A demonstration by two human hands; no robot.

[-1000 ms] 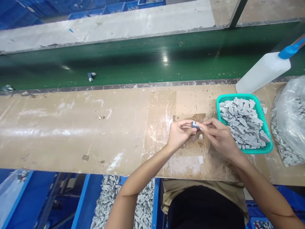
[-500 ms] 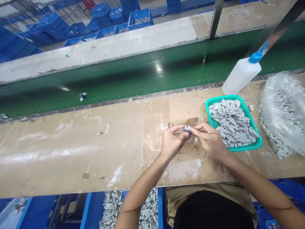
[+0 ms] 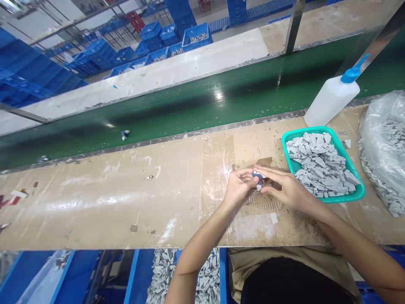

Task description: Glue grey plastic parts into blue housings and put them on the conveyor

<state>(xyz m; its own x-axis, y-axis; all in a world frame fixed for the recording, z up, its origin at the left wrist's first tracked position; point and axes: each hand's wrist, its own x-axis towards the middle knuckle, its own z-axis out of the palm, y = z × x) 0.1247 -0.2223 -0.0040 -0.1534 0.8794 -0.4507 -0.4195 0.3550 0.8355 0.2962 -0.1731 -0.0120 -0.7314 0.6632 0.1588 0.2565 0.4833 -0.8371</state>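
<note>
Over the cardboard-covered bench, my left hand [image 3: 238,185] pinches a small dark blue and white plastic part [image 3: 260,181] between thumb and fingers. From the other side my right hand [image 3: 289,190] holds it too, fingertips on its upper end and thumb by its lower white tip. The part is turned so that white shows at both ends; its middle is partly covered by fingers. Just right of my right hand, a green plastic basket [image 3: 363,196] is heaped with light grey plastic pieces [image 3: 319,162]. A worn corrugated cardboard patch [image 3: 262,202] lies beneath my hands.
A white bottle with a blue nozzle [image 3: 332,99] stands behind the basket. At right sits a clear bag [image 3: 384,139] of grey pieces. A green conveyor belt [image 3: 190,109] runs beyond the bench, carrying a small part [image 3: 125,135]. Blue crates [image 3: 134,274] are below the front edge.
The part has been turned between my fingers, and its lower white tip now shows. My right fingers have stretched out along its top. The whole view has shifted a little leftward.
</note>
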